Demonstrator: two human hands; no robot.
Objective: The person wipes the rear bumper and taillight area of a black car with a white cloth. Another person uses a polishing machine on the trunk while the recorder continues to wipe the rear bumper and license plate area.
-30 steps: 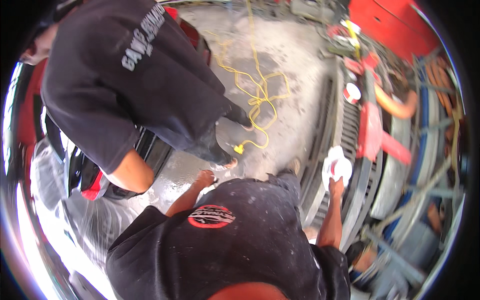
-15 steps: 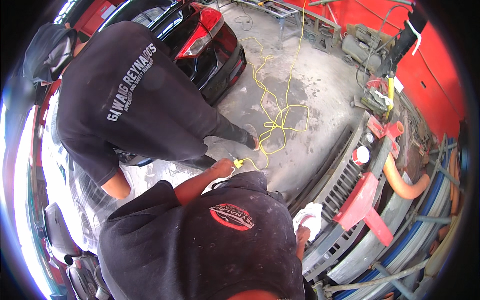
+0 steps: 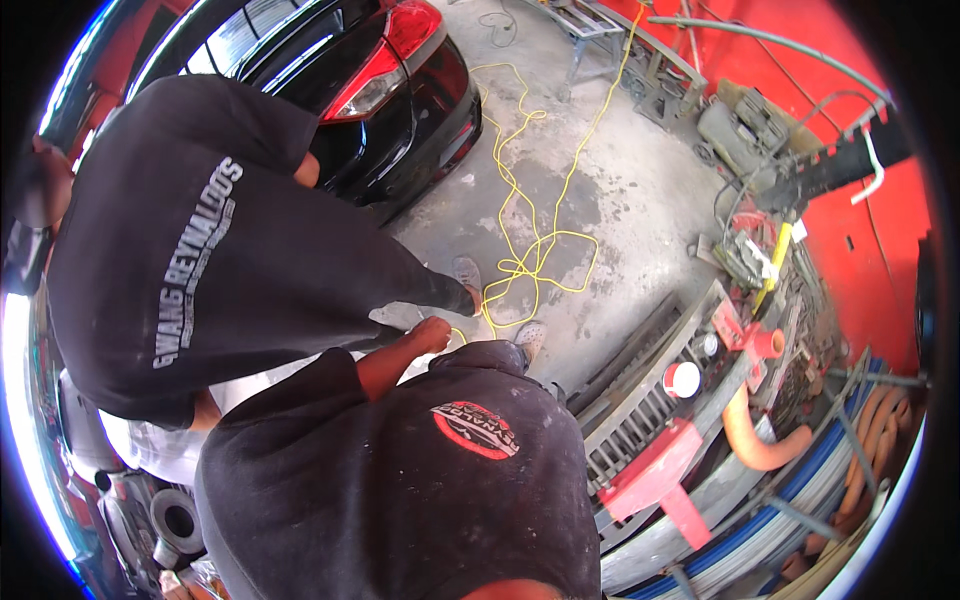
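My left hand [image 3: 432,335] is closed in front of my dark shirt, at the end of my bent left arm. A yellow extension cord [image 3: 536,275] runs over the floor in loose loops, and one end of it reaches up to this hand. The fingers hide the part of the cord inside them. My right hand and forearm are out of sight, behind or beyond my torso [image 3: 400,490]. Close on my left, a co-worker in a black T-shirt [image 3: 280,250] stands bent over, turned away from me.
A black car [image 3: 410,130] with a red tail light stands ahead. At the right are a slatted metal grille [image 3: 640,400], a red metal bracket [image 3: 655,470], a white-and-red can [image 3: 682,379], an orange bent pipe [image 3: 765,435] and several stacked pipes. The co-worker's foot [image 3: 468,275] is near the cord.
The view has shifted. My right hand with its white cloth has gone out of view. The yellow connector at my left hand no longer shows. The co-worker has moved left, with one arm raised toward the car.
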